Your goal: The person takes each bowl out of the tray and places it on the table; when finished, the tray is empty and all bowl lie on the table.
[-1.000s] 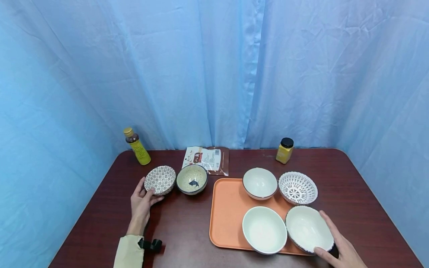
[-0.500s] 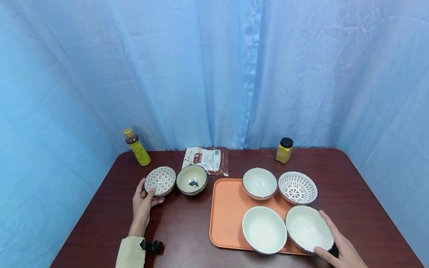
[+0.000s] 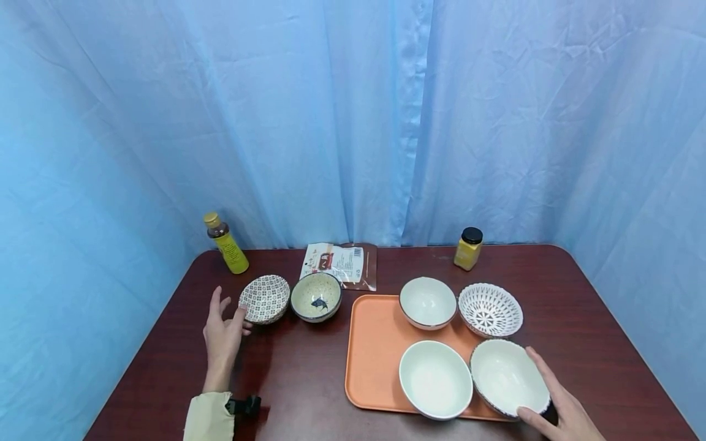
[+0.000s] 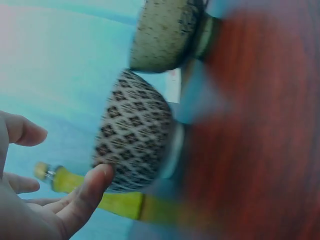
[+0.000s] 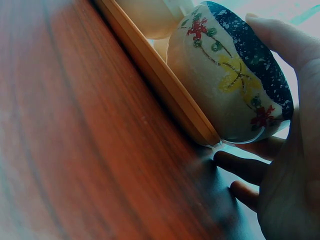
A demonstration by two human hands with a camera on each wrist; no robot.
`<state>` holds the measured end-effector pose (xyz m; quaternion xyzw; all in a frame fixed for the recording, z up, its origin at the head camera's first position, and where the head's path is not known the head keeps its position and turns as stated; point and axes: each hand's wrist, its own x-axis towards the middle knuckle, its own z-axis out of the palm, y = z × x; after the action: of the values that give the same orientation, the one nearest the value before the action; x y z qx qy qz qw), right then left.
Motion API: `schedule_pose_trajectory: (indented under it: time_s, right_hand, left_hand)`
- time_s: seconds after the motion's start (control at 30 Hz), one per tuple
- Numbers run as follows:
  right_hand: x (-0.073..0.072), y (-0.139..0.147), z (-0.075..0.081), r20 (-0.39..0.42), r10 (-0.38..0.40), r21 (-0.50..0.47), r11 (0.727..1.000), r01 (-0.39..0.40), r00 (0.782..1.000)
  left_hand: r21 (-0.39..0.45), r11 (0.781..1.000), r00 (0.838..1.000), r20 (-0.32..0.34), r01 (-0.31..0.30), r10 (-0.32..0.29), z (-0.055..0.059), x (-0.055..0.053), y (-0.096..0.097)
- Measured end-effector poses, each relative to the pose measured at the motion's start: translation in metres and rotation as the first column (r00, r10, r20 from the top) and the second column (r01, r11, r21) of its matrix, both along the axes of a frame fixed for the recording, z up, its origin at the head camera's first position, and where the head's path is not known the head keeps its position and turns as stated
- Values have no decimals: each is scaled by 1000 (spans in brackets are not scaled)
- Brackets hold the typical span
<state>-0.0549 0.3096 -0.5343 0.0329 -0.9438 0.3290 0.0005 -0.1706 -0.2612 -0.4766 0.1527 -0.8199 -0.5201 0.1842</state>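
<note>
At the table's left, a small bowl with a dark lattice pattern [image 3: 264,298] stands beside a speckled bowl with a blue fish inside [image 3: 316,297]. My left hand [image 3: 223,337] is at the lattice bowl's left side, fingers spread apart; one fingertip overlaps its wall in the left wrist view. At the tray's front right corner, my right hand [image 3: 570,409] holds a larger bowl [image 3: 508,376] between thumb and fingers. That bowl is white inside, with painted flowers [image 5: 235,77] and a dark blue rim band outside. Its right side reaches past the tray's edge.
The orange tray [image 3: 371,352] also bears a plain white bowl [image 3: 436,378], a smaller white bowl [image 3: 427,301] and a white openwork-patterned bowl [image 3: 490,309] at its right edge. Behind stand a yellow-green bottle [image 3: 228,248], a brown-white packet [image 3: 344,264] and a black-lidded yellow jar [image 3: 468,248].
My left hand has let go of the lattice bowl and drawn back a little to the left, its fingers spreading. The right hand and the flowered bowl have stayed in place.
</note>
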Motion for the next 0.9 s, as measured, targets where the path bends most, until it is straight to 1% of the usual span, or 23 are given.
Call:
schedule_pose_trajectory:
  time_s: [0.1, 0.17, 0.23, 0.27, 0.33, 0.4, 0.47, 0.53, 0.6, 0.7, 0.8, 0.9]
  right_hand:
    - [0, 0, 0, 8, -3, -3, 1000, 3, 1000]
    - [1, 0, 0, 19, -6, -5, 1000, 6, 1000]
    - [0, 1, 0, 24, -6, -5, 1000, 6, 1000]
    - [0, 1, 0, 27, -6, -3, 1000, 6, 1000]
    - [0, 2, 0, 46, -10, 0, 1000, 10, 999]
    - [0, 2, -1, 63, -13, 2, 1000, 13, 998]
    - [0, 2, -1, 74, -15, 3, 1000, 15, 997]
    - [0, 2, -1, 68, -14, -1, 1000, 14, 998]
    - [-1, 1, -1, 54, -11, -6, 1000, 12, 998]
    - [-1, 0, -1, 23, -9, -9, 1000, 10, 1000]
    - [-1, 0, -1, 18, -15, -11, 1000, 15, 1000]
    - [-1, 1, -1, 28, -18, -13, 1000, 19, 999]
  left_hand:
    - [-72, 997, 999, -49, -13, 10, 11, 5, 5]
    - [-90, 996, 995, -102, -14, 5, 18, 7, 11]
    - [-91, 996, 988, -155, -1, -13, 25, 9, 19]
    - [-90, 996, 983, -183, 12, -29, 28, 9, 24]
    - [-70, 996, 971, -226, 62, -76, 34, 8, 36]
    - [-41, 989, 958, -247, 143, -149, 38, 7, 49]
    - [-15, 971, 936, -263, 237, -232, 42, 5, 64]
    - [12, 947, 915, -261, 321, -307, 42, 1, 79]
    - [25, 922, 894, -253, 387, -369, 40, -2, 94]
    - [35, 891, 868, -247, 452, -431, 35, -9, 115]
    - [62, 853, 838, -235, 519, -493, 30, -15, 134]
    - [95, 815, 811, -216, 572, -544, 24, -21, 153]
